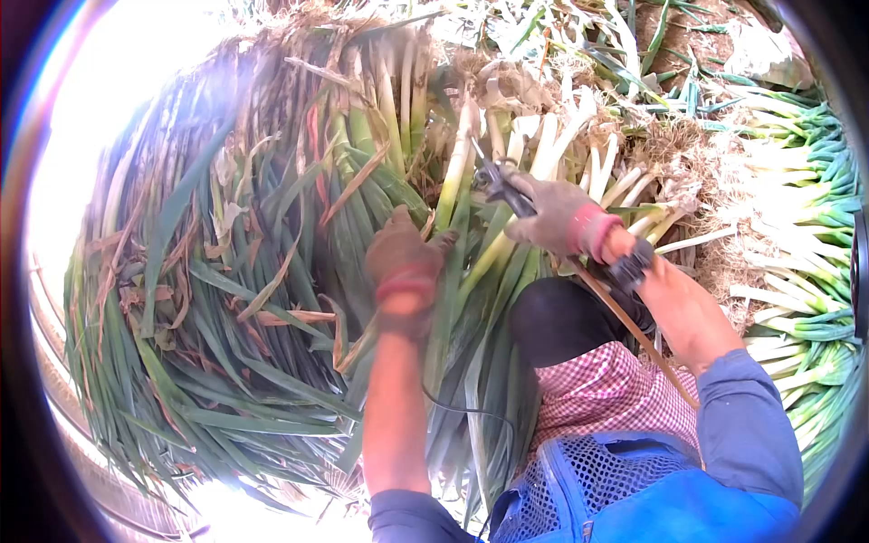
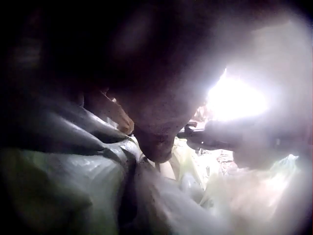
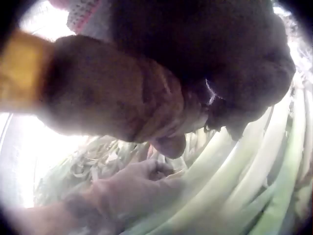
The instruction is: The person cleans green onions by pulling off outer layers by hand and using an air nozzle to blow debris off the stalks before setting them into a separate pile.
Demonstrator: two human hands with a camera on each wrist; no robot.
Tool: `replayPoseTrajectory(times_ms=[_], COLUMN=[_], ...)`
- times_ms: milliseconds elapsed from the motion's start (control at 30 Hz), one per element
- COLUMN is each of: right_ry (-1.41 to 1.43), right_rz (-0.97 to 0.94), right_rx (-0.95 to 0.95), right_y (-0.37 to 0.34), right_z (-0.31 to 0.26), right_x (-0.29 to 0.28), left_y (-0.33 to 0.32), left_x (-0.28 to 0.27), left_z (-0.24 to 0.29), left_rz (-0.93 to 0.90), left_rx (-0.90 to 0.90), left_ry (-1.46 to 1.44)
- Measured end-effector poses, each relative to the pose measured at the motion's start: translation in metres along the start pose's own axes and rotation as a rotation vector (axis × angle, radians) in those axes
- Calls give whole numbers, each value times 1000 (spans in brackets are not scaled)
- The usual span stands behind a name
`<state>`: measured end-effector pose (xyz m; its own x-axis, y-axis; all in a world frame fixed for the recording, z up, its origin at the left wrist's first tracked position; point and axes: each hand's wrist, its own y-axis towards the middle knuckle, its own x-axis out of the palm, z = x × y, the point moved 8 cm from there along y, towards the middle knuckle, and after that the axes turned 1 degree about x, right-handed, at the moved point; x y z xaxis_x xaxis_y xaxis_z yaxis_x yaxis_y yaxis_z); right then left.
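My gloved right hand (image 1: 557,217) grips a dark air blow gun (image 1: 511,188) with a thin metal nozzle, pointed up and left over the leeks. In the right wrist view that glove (image 3: 215,54) fills the top and hides most of the tool. My gloved left hand (image 1: 403,253) lies among green leaves, fingers up and thumb spread to the right. Its thumb overlaps the stalk of a leek (image 1: 457,172) in the head view. The left wrist view is dark, with one fingertip (image 2: 159,152) over pale leaves.
A large heap of untrimmed leeks (image 1: 226,253) spreads to the left. Cleaned leeks (image 1: 806,244) lie stacked along the right, beside dry roots and peelings (image 1: 706,181). A tan hose (image 1: 638,330) runs from the right hand past a checkered sleeve or cloth (image 1: 625,389) over the knee.
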<state>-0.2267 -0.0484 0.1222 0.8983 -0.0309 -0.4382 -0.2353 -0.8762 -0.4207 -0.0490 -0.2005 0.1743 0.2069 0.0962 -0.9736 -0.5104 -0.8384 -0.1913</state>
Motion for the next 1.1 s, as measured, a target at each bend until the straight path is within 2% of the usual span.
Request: replayPoseTrajectory(times_ms=[67,200,300,367,500,533,633,667,700,767,833,900,933,967,1033,1100], right_ry=[-17,-37,3,-24,-136,-115,-60,-121,-126,49,39,88,103,109,163,245], right_rz=[39,56,70,164,33,78,51,88,94,6,-96,-85,-81,-68,-16,105], right_rx=[28,111,169,35,91,25,-1,-23,-25,-65,-120,-266,-317,-253,-174,-200], right_y=[21,74,84,79,81,78,57,53,47,26,-1,-10,-16,-22,-24,-19], right_z=[-4,10,25,17,19,17,9,6,8,8,-1,4,4,3,8,19], right_x=[-11,-16,-23,-33,-21,-23,-22,-21,-22,-13,0,13,14,2,-10,-19], left_y=[1,4,0,1,-1,0,-3,-3,-2,-4,-5,-12,-23,-35,-66,-64], left_x=[-3,2,1,-2,-3,-2,-1,-3,-3,0,17,26,36,44,55,32], left_z=[1,0,0,-1,3,1,-4,-2,0,-3,0,3,13,23,33,27], left_rz=[52,21,10,-8,-6,-18,46,50,29,5,-126,-161,-282,-405,-492,-461], left_rx=[25,15,-1,-19,-1,-20,30,33,30,14,131,116,165,214,246,297], left_ry=[-23,-12,-18,-28,-23,-5,-69,-71,-70,-64,-174,-255,-466,-679,-687,-600])
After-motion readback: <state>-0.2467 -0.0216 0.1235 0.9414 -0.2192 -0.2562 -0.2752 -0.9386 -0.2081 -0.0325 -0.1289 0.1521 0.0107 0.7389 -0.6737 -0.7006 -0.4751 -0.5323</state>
